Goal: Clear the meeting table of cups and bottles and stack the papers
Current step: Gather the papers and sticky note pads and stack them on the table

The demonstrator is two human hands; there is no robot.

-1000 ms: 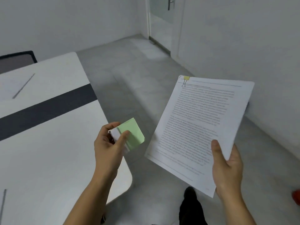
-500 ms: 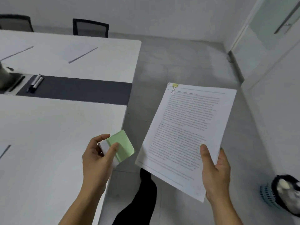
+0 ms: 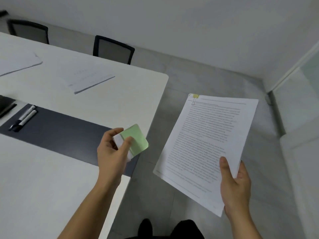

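Observation:
My right hand (image 3: 235, 185) grips the lower right corner of a clipped sheaf of printed papers (image 3: 207, 144), held out over the floor beside the table; a yellow binder clip (image 3: 195, 97) sits at its top left corner. My left hand (image 3: 112, 152) pinches a green and white pad of sticky notes (image 3: 137, 141) above the table's right edge. On the white meeting table (image 3: 51, 187) lie a stack of papers (image 3: 89, 80) in the middle and another stack of papers (image 3: 17, 62) at the far left.
A dark strip (image 3: 65, 135) crosses the table, with two marker pens (image 3: 24, 119) on it and a dark object (image 3: 5, 106) at the left edge. Two black chairs (image 3: 113, 49) stand behind the table. Grey floor and a glass door (image 3: 296, 87) lie to the right.
The view has swung left, bringing more of the table, its paper stacks and the chairs into sight. Both hands keep their hold and have shifted toward the table's edge.

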